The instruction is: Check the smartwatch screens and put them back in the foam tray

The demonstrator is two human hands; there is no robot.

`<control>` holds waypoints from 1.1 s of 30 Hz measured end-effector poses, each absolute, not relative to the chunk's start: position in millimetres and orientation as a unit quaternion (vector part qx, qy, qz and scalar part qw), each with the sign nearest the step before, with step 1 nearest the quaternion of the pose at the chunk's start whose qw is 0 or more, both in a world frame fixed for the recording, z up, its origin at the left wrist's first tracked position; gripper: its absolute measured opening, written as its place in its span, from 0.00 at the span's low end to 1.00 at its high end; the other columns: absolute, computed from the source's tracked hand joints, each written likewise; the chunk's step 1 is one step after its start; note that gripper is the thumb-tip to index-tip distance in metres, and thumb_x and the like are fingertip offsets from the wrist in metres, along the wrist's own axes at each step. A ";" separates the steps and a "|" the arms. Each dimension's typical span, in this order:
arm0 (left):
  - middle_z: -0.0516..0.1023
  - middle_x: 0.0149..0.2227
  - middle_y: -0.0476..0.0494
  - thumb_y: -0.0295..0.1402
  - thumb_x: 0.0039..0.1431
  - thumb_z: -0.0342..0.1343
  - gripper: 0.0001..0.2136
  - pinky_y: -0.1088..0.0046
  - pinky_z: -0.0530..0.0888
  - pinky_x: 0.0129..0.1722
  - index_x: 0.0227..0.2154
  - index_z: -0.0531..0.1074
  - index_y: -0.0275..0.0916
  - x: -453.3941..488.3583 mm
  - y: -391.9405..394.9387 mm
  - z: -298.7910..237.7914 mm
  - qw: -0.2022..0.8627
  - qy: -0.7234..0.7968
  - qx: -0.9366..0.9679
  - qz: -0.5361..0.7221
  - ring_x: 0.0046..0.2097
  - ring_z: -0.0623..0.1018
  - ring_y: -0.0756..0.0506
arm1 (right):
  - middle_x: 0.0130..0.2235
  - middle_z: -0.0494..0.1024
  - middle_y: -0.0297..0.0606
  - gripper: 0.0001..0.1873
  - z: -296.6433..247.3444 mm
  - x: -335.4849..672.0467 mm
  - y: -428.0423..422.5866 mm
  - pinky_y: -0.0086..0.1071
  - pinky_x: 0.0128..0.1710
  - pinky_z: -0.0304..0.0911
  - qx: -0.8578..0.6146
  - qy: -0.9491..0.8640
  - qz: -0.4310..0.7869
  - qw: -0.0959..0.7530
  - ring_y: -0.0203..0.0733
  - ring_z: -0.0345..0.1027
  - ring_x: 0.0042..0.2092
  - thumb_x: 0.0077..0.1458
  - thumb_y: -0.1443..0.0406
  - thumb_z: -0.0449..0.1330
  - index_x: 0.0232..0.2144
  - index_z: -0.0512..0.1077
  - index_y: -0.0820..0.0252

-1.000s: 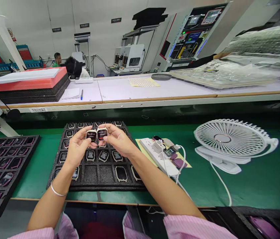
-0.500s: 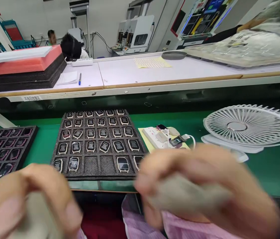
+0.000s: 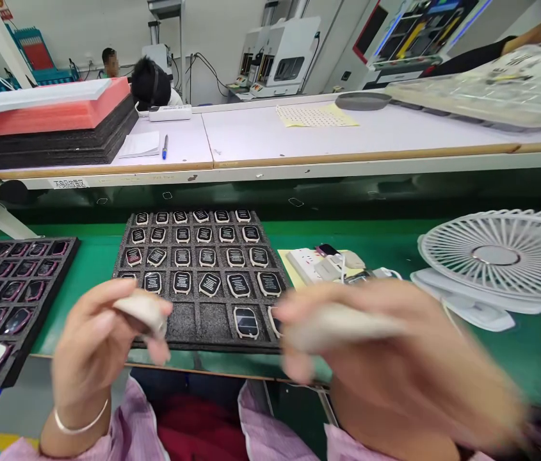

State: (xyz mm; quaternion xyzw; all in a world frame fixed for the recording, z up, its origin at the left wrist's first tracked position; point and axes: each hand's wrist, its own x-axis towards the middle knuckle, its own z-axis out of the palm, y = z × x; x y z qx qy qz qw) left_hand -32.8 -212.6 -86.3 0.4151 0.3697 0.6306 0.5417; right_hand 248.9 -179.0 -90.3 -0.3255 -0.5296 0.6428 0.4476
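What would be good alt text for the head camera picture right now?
A person's left hand holds a pale piece and the right hand a second pale piece, both blurred, at a green workbench. Beyond them, a dark foam tray holds rows of pale-framed watches; another tray lies left, a white power strip and fan right.

Near the front edge of the tabletop (image 3: 371, 237), the left hand (image 3: 88, 342) grips a pale rounded piece (image 3: 141, 310), tilted; the blurred right hand (image 3: 409, 368) holds another pale piece (image 3: 337, 328). Behind them, a black foam tray (image 3: 212, 321) carries rows of watches (image 3: 207, 257). At left, a second tray (image 3: 51, 291) juts past that edge.
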 end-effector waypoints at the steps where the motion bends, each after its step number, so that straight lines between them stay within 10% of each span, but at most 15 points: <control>1: 0.85 0.35 0.45 0.41 0.56 0.64 0.11 0.68 0.78 0.22 0.42 0.80 0.49 -26.1 -200.5 -94.6 0.558 0.366 0.413 0.620 0.24 0.81 0.45 | 0.42 0.81 0.44 0.22 -94.2 236.0 -165.2 0.41 0.30 0.73 -0.303 -0.518 0.668 0.441 0.45 0.77 0.29 0.58 0.44 0.61 0.43 0.75 0.51; 8: 0.77 0.28 0.50 0.36 0.51 0.67 0.17 0.77 0.74 0.21 0.43 0.76 0.36 -3.3 -169.8 -152.7 0.576 0.476 0.420 0.515 0.21 0.76 0.52 | 0.32 0.79 0.32 0.19 -156.2 192.9 -129.2 0.24 0.22 0.61 -0.320 -0.493 0.729 0.351 0.29 0.67 0.21 0.51 0.57 0.71 0.39 0.70 0.59; 16: 0.74 0.47 0.43 0.28 0.51 0.62 0.30 0.73 0.78 0.34 0.58 0.61 0.41 -7.3 -180.3 -164.1 0.602 0.465 0.485 0.431 0.31 0.77 0.53 | 0.38 0.77 0.34 0.26 -173.6 204.8 -137.4 0.29 0.32 0.67 -0.303 -0.473 0.752 0.346 0.35 0.75 0.31 0.56 0.67 0.62 0.57 0.64 0.55; 20: 0.76 0.41 0.44 0.31 0.56 0.58 0.27 0.68 0.76 0.38 0.59 0.61 0.41 -17.9 -184.2 -169.9 0.524 0.515 0.584 0.345 0.34 0.77 0.49 | 0.45 0.74 0.36 0.32 -180.2 213.9 -140.2 0.34 0.39 0.70 -0.271 -0.541 0.733 0.312 0.35 0.75 0.37 0.56 0.69 0.62 0.61 0.58 0.53; 28: 0.72 0.46 0.42 0.30 0.56 0.62 0.18 0.57 0.70 0.53 0.50 0.72 0.44 -23.9 -184.9 -165.1 0.190 0.553 0.785 0.203 0.50 0.70 0.39 | 0.50 0.73 0.49 0.22 -175.4 211.7 -145.2 0.53 0.51 0.63 -0.367 -0.858 0.257 0.253 0.56 0.66 0.52 0.53 0.69 0.63 0.52 0.72 0.59; 33: 0.68 0.49 0.39 0.33 0.56 0.65 0.25 0.54 0.69 0.51 0.57 0.70 0.44 -27.9 -182.6 -161.4 0.087 0.572 0.804 0.135 0.49 0.67 0.37 | 0.55 0.70 0.53 0.26 -176.0 208.5 -144.7 0.54 0.53 0.61 -0.369 -0.887 0.194 0.199 0.59 0.63 0.57 0.54 0.65 0.65 0.56 0.71 0.59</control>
